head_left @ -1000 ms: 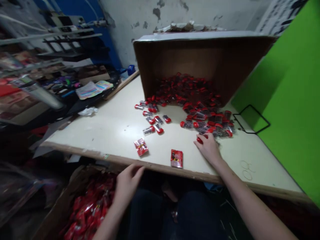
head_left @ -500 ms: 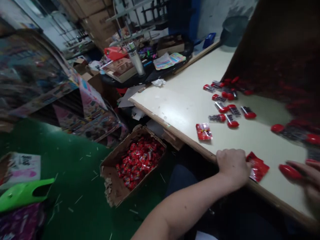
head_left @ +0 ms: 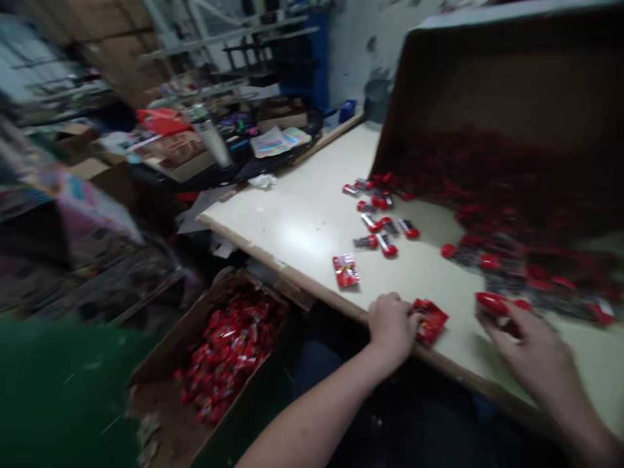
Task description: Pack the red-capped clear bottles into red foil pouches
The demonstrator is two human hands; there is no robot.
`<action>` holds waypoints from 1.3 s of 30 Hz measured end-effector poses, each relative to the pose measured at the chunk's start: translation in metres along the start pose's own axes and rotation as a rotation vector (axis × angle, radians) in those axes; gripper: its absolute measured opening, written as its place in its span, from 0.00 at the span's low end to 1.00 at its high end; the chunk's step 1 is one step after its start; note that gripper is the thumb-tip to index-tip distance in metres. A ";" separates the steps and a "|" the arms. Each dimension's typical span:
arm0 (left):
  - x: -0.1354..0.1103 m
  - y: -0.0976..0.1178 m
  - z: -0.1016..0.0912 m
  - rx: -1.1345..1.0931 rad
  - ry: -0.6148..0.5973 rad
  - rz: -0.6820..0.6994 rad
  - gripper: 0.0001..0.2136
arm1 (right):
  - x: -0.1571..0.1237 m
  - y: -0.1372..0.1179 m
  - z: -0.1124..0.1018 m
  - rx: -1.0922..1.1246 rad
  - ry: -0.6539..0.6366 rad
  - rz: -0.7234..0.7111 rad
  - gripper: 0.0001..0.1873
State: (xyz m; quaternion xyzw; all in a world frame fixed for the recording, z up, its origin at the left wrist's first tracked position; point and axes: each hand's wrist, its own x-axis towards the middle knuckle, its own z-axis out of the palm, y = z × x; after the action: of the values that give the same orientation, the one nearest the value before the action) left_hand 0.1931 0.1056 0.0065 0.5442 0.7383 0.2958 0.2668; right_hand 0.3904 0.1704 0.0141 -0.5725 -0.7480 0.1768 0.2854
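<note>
At the table's front edge, my left hand [head_left: 394,328] is closed on a small red packet [head_left: 431,322], its fingers curled over the packet's left side. To the right, my right hand [head_left: 541,357] pinches a small clear tube with a red cap [head_left: 493,303] between thumb and fingers, just above the table top. A second red packet [head_left: 346,270] lies flat on the table, left of my left hand. Several loose red-capped tubes [head_left: 387,245] with dark contents are scattered beyond my hands.
A large carton [head_left: 511,71] lies on its side at the right, red-capped tubes spilling from it onto the white table [head_left: 292,208]. Below the table's left edge, an open cardboard box [head_left: 156,390] holds many red packets. A cluttered dark side table [head_left: 238,166] stands behind.
The view has swung to the right, showing more of the carton. My right hand has come in nearer the left with its red-capped tube. My left hand stays on the packet.
</note>
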 end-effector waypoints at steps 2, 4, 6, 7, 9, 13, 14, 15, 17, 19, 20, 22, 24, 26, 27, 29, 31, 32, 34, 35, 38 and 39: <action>0.001 0.001 -0.004 -0.030 -0.019 0.040 0.10 | -0.010 -0.011 0.002 0.062 0.038 0.086 0.24; 0.003 0.000 -0.005 -0.049 -0.042 0.081 0.11 | -0.019 -0.021 0.006 0.253 0.024 0.206 0.22; 0.005 0.000 -0.006 -0.060 -0.063 0.106 0.12 | -0.026 -0.030 0.013 0.551 -0.036 0.301 0.19; 0.006 0.000 -0.005 -0.064 -0.068 0.113 0.12 | -0.028 -0.033 0.018 0.690 -0.042 0.333 0.19; 0.008 0.001 -0.005 -0.088 -0.050 0.108 0.10 | -0.030 -0.038 0.027 0.868 -0.071 0.369 0.19; 0.012 0.001 -0.006 -0.227 0.037 -0.010 0.07 | -0.031 -0.039 0.042 0.813 -0.111 0.347 0.18; 0.013 0.001 -0.007 -0.284 0.037 -0.048 0.07 | -0.030 -0.039 0.043 0.793 -0.113 0.340 0.18; 0.015 0.001 -0.008 -0.355 0.023 -0.086 0.08 | -0.031 -0.038 0.044 0.794 -0.114 0.335 0.19; 0.017 0.001 -0.011 -0.515 -0.028 -0.148 0.08 | -0.032 -0.037 0.041 0.843 -0.108 0.330 0.19; 0.019 0.002 -0.014 -0.644 -0.088 -0.194 0.09 | -0.035 -0.037 0.034 0.902 -0.084 0.341 0.19; 0.019 0.003 -0.015 -0.674 -0.112 -0.209 0.10 | -0.037 -0.038 0.031 0.927 -0.066 0.355 0.19; 0.019 0.006 -0.017 -0.684 -0.144 -0.221 0.11 | -0.041 -0.041 0.025 0.977 -0.037 0.390 0.18; 0.017 0.009 -0.017 -0.668 -0.155 -0.223 0.10 | -0.046 -0.047 0.020 1.031 -0.029 0.411 0.17; 0.015 0.012 -0.017 -0.671 -0.148 -0.214 0.10 | -0.050 -0.053 0.016 1.069 -0.030 0.403 0.16; 0.014 0.014 -0.017 -0.680 -0.141 -0.208 0.10 | -0.052 -0.057 0.015 1.078 -0.030 0.392 0.16; 0.011 0.017 -0.016 -0.696 -0.128 -0.196 0.10 | -0.054 -0.064 0.012 1.081 -0.018 0.371 0.16; 0.009 0.020 -0.016 -0.702 -0.109 -0.189 0.10 | -0.056 -0.071 0.008 1.094 -0.012 0.366 0.16; 0.008 0.021 -0.017 -0.700 -0.094 -0.186 0.11 | -0.056 -0.073 0.006 1.117 -0.022 0.367 0.16; 0.006 0.024 -0.017 -0.697 -0.070 -0.178 0.13 | -0.055 -0.077 0.003 1.196 -0.060 0.371 0.16; 0.005 0.025 -0.016 -0.703 -0.069 -0.174 0.13 | -0.054 -0.078 0.001 1.244 -0.085 0.372 0.16; 0.000 0.028 -0.015 -0.770 -0.138 -0.192 0.13 | -0.051 -0.078 -0.001 1.350 -0.152 0.382 0.15; -0.001 0.029 -0.015 -0.807 -0.175 -0.208 0.13 | -0.049 -0.077 -0.002 1.367 -0.170 0.388 0.15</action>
State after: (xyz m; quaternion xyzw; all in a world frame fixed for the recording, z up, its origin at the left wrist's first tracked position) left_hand 0.2012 0.1087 0.0378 0.3418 0.5890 0.4851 0.5486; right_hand 0.3426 0.1015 0.0499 -0.3725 -0.3744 0.6975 0.4843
